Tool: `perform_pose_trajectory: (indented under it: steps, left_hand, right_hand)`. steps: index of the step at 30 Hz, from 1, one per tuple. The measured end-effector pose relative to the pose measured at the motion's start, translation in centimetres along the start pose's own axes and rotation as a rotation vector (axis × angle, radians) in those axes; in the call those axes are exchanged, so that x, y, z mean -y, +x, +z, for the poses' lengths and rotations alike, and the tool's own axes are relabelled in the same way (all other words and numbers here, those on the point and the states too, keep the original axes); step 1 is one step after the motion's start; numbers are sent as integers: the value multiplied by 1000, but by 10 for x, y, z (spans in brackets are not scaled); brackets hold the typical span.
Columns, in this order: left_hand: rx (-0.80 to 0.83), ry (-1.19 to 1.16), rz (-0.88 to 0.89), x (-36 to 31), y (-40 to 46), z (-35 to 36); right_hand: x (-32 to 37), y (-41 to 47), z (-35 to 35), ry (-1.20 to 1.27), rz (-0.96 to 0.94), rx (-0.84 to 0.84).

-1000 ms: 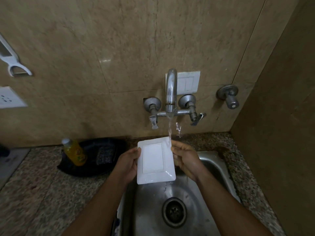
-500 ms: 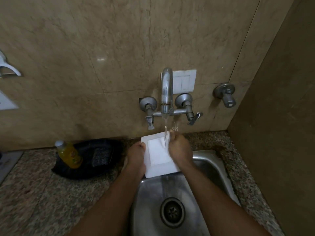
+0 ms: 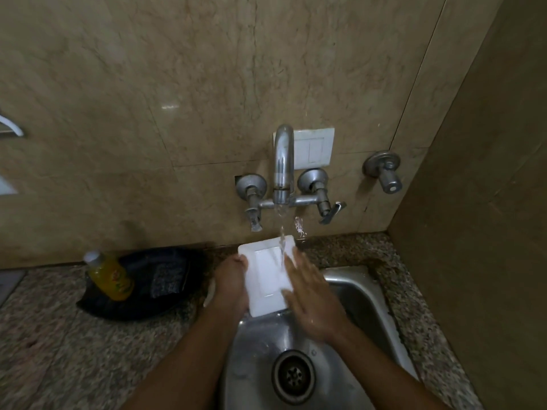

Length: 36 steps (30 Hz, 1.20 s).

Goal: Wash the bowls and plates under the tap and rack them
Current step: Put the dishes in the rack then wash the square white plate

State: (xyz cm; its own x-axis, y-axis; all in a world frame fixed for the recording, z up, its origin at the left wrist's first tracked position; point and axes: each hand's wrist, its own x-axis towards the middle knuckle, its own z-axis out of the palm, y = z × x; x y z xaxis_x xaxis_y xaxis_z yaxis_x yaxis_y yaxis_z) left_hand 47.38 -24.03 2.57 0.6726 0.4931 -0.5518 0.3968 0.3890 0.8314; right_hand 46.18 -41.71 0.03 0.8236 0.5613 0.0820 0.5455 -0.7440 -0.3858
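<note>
Plate under tap; bottle label unreadable

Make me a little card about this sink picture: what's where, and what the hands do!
plate: white, square, held tilted over the sink
tap: running, water lands on the plate
left hand: grips the plate's left edge
right hand: flat fingers rub the plate's right side
sink: steel, drain below the hands
bottle: yellow, left on the counter
</note>
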Motion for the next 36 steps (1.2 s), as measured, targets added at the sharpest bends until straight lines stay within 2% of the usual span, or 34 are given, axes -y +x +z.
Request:
perform_pose_trajectory:
  steps: [2,4,8,13,15,18,20,21,23,24,26,28,29,32,36]
  left_hand:
    - [2,37,22,2,-1,18]
    - [-3,44,41,1,-7,33]
    - [139,-40,28,-5,-23,45]
    - [134,-108,-36,6,-23,42]
    - [147,-137,-47,6,-24,44]
    - [166,-149,-26,0,-25,53]
    - [163,-126,-38,-5,-27,56]
    - [170,-99,-42,-6,-30,55]
    - [191,-70,-50,-5,-28,51]
    - [213,-65,-46,-4,-26,49]
    - [273,-56,-29,-2,-23,42]
    - [298,-42,-29,-1,-24,34]
    - [306,-35,-30,1,-23,30]
    - [377,-33,-37,4,-25,16]
    - [385,-42,-48,2,-28,6]
  right_hand:
    - [-4,6,6,-5,155,-13]
    - [0,15,3,-87,213,-110]
    - [4,21,-10,-106,22,-135]
    - [-6,-13,-6,-196,-253,0]
    - [-15,-16,-8,-230,-267,-24]
    - [-10,-15,-6,-153,-248,-125]
    - [-12,-22,-7,16,-267,-172]
    - [-20,-25,-8,148,-212,-254]
    - [-42,-25,-8,388,65,-536]
    - [-52,-21,-10,488,240,-614]
    - [-57,-11,-13,843,478,-521]
    - [-52,-7,-14,1258,603,-307]
    - [-51,-9,-14,1378,656,-230]
    - [-49,-18,-16,1537,670,-123]
    - [-45,-13,-7,1678,693,-100]
